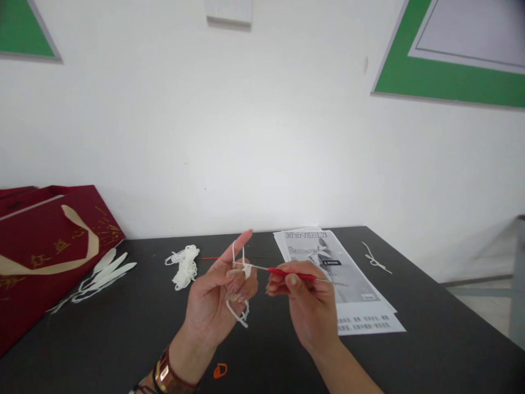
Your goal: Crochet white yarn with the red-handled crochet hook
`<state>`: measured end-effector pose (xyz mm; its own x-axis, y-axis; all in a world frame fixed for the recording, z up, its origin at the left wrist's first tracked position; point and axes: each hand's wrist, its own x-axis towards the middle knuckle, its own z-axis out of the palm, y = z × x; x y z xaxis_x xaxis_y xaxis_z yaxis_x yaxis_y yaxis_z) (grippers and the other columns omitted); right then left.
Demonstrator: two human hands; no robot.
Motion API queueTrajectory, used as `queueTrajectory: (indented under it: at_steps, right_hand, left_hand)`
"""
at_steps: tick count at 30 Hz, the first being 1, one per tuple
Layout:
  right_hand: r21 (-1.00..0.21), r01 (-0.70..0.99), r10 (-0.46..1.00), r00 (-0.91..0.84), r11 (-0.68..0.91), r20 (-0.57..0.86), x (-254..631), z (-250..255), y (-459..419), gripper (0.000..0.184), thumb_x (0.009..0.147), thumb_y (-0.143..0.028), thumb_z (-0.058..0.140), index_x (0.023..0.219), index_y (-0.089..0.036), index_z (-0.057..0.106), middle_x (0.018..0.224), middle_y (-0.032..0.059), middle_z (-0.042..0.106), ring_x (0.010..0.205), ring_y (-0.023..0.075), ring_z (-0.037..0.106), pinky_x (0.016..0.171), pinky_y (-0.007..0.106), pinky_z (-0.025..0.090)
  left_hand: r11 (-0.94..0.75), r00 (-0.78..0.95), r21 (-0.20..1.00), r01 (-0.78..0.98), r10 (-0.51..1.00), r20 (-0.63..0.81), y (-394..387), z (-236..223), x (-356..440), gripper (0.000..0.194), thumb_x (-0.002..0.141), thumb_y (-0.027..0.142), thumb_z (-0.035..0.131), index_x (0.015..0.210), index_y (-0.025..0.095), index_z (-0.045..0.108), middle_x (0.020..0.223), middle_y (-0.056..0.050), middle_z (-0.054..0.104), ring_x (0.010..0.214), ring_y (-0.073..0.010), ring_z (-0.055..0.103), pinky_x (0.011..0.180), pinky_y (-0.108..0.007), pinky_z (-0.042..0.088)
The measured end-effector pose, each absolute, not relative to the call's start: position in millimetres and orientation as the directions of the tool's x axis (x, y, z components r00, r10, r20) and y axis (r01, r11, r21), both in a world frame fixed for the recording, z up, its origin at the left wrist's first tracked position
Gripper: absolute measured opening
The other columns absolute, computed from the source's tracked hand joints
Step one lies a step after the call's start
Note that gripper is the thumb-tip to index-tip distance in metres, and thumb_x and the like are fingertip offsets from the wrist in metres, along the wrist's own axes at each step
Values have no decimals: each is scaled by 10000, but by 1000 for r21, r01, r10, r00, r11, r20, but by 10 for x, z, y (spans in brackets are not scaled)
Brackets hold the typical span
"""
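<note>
My left hand is raised over the table, its index finger stretched up with white yarn looped over it. The thumb and other fingers pinch a small white crochet piece, and a loose yarn tail dangles below them. Closed around the red grip of a crochet hook is my right hand. The hook's metal shaft points left and its tip meets the yarn at the left fingers; whether it passes through a loop is too small to tell.
A bundle of white yarn lies left of my hands. Printed sheets lie to the right, with a short knotted string beyond. An orange stitch marker sits near me. White leaf-shaped pieces lie beside a dark red bag.
</note>
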<state>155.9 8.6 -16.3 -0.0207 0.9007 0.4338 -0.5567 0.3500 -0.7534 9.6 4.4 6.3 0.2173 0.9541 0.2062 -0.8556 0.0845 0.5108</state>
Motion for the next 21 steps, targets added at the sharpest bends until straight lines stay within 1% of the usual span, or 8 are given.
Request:
queueTrajectory:
  at_steps: [4, 10, 15, 18, 21]
  right_hand:
    - [-740, -582, 910, -4, 336, 416, 1586, -127, 93, 67, 805, -246, 704, 852, -202, 722, 725, 21, 736, 596, 134, 684, 556, 234, 569]
    - [-751, -558, 901, -15, 353, 434, 1633, -115, 106, 70, 808, -246, 702, 856, -200, 724, 732, 25, 740, 608, 136, 687, 577, 239, 569]
    - [-749, -556, 896, -17, 361, 444, 1653, -102, 114, 64, 807, -243, 704, 852, -201, 725, 719, 22, 738, 611, 133, 687, 572, 228, 570]
    - [-739, -549, 879, -18, 390, 477, 1673, -97, 127, 55, 813, -222, 697, 858, -210, 725, 747, 15, 731, 632, 133, 689, 577, 228, 576]
    - [-725, -531, 840, -43, 440, 541, 1710, -93, 142, 64, 819, -197, 686, 865, -218, 726, 790, 13, 710, 668, 141, 689, 589, 247, 586]
  left_hand:
    - [66, 198, 500, -864, 956, 215, 42, 82, 54, 584, 735, 8, 450, 1313, 60, 516, 480, 36, 386, 471, -96, 284, 466, -213, 317]
    - [79, 215, 502, -861, 952, 219, 39, 97, 35, 560, 730, 27, 475, 1282, 85, 553, 472, 42, 367, 470, -98, 286, 459, -206, 323]
    - [84, 213, 501, -861, 955, 205, 36, 100, 34, 528, 726, 28, 489, 1242, 83, 586, 467, 42, 371, 471, -96, 286, 457, -202, 325]
    - [79, 209, 511, -856, 957, 202, 38, 105, 23, 525, 722, 31, 488, 1233, 92, 594, 462, 42, 375, 467, -95, 276, 456, -204, 327]
    - [92, 223, 515, -852, 955, 197, 44, 116, 3, 533, 705, 35, 484, 1222, 89, 601, 453, 44, 363, 463, -96, 265, 449, -204, 312]
